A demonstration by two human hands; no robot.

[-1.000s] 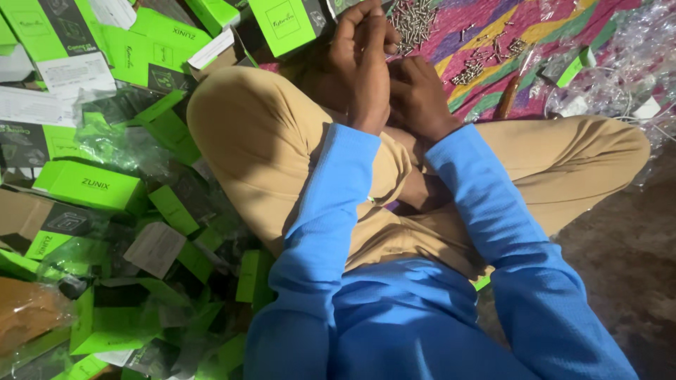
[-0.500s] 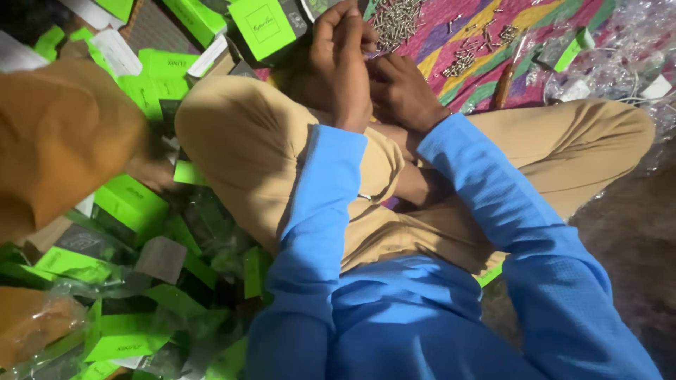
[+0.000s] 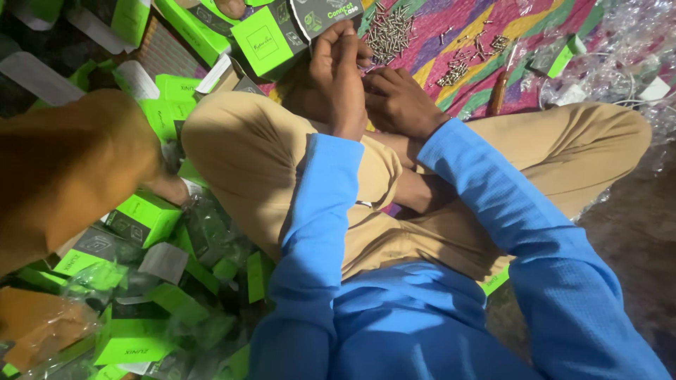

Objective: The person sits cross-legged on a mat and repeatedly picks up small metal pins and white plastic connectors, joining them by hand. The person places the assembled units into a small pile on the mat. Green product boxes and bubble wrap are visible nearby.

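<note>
A: We are sitting cross-legged on the floor, both hands raised in front of our knees. Our left hand (image 3: 338, 74) is standing edge-on, fingers curled inward, close under a green-and-dark carton (image 3: 292, 32) that is resting just beyond it. Whether those fingers are actually pinching anything, we cannot tell; the palm is facing away.

B: And our right hand (image 3: 398, 102)?

A: It is lying knuckles-up, fingers bent toward the left hand and touching it. A thin pale sliver is showing between the 2 hands, too small for us to name. Whether the right fingers are closing on it is hidden.

B: What are we risking here?

A: In our judgement, a small part could be slipping out, because both hands are working fingertip to fingertip above our lap. It would be dropping among the loose screws (image 3: 391, 32) piled on the striped cloth (image 3: 493, 77), or into the folds of our tan trousers (image 3: 239, 155).

B: Anything else?

A: The green boxes (image 3: 144, 214) and clear plastic wrap are crowding our left knee, and another person's orange-brown sleeve (image 3: 67, 169) is reaching in there. A nudge from that side could be toppling the carton against our left hand.
</note>
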